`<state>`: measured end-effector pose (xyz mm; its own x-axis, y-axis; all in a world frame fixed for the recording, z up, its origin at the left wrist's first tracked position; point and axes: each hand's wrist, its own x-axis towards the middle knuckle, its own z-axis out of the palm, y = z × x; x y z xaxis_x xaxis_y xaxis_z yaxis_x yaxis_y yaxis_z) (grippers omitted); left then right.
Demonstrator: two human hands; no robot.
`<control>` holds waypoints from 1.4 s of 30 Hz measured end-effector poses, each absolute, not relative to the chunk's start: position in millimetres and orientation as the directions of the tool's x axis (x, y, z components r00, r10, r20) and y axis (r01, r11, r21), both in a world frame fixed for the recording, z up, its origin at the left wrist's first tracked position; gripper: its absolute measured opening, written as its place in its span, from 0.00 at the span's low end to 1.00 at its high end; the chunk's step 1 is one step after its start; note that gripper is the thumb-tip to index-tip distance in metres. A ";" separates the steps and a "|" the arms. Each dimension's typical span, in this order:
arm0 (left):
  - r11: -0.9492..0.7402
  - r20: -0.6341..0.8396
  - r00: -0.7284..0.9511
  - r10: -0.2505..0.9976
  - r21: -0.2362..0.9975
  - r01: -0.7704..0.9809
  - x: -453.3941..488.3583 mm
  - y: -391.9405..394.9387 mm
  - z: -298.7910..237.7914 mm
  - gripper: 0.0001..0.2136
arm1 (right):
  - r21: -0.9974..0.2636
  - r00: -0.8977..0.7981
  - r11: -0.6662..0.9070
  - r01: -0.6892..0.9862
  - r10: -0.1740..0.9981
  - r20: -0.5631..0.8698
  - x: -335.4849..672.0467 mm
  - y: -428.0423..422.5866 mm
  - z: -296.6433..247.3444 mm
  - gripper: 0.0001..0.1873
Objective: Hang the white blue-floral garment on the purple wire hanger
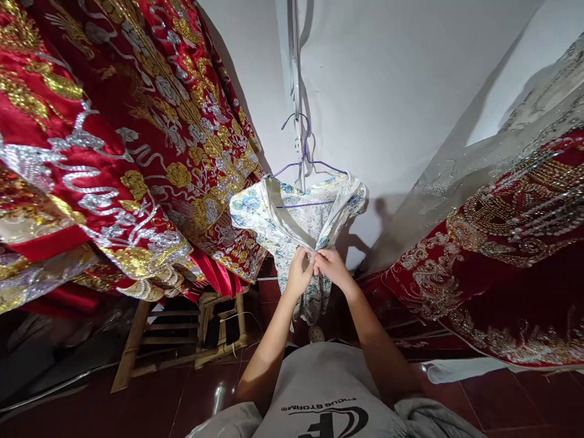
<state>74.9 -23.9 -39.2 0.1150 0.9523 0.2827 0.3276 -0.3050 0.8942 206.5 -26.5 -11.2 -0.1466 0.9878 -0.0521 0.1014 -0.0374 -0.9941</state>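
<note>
A white garment with a blue floral print [260,213] hangs by its shoulders on a purple wire hanger [305,159]. My left hand [301,271] and my right hand [331,266] meet at the bottom of its V-shaped neckline. Both are closed, with the fingertips pinching the front edges of the cloth together. Whether a small fastener sits between the fingers cannot be made out. Below my hands the rest of the garment hangs down, partly hidden by my forearms.
Red robes with gold and silver embroidery [177,140] hang close on the left. A beaded dark red gown [502,255] spreads along the right. The hanger hooks onto a metal rail [295,67] by the wall. A bamboo chair [201,328] stands low on the left, on dark red floor tiles.
</note>
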 end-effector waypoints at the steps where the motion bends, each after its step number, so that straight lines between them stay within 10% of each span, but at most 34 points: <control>1: -0.302 0.277 0.120 0.953 0.887 0.350 76.7 -22.3 -38.4 0.05 | -0.990 -0.174 -0.044 0.132 0.982 -0.067 208.0 -22.5 -3.8 0.16; 18: -0.388 0.141 0.395 0.908 0.641 0.662 53.7 -15.0 -29.2 0.09 | -0.970 0.039 0.235 -0.062 0.972 0.233 192.6 54.7 139.6 0.17; 22: -0.543 0.466 0.278 0.840 0.713 0.444 45.1 15.4 37.1 0.09 | -0.973 0.010 0.227 -0.031 0.974 0.227 195.7 44.0 138.1 0.16; 30: -0.774 0.806 0.247 0.537 0.356 0.523 51.4 67.2 138.6 0.10 | -0.932 0.081 0.348 0.102 0.931 0.356 196.0 46.5 124.8 0.16; 36: -0.689 0.780 -0.265 0.567 0.625 0.366 11.9 86.5 130.5 0.07 | -0.933 0.114 0.253 0.257 0.951 0.289 190.1 48.0 65.7 0.20; 42: -0.473 0.266 -0.611 0.746 0.857 -0.203 -60.3 111.0 89.6 0.10 | -0.981 0.091 0.185 0.053 0.978 0.189 189.8 18.7 31.4 0.16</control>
<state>-60.3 111.0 89.6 -0.6108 0.7456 0.2665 -0.2033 -0.4730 0.8573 189.8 18.7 31.4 0.0908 0.9778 0.1888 0.0526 0.1846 -0.9814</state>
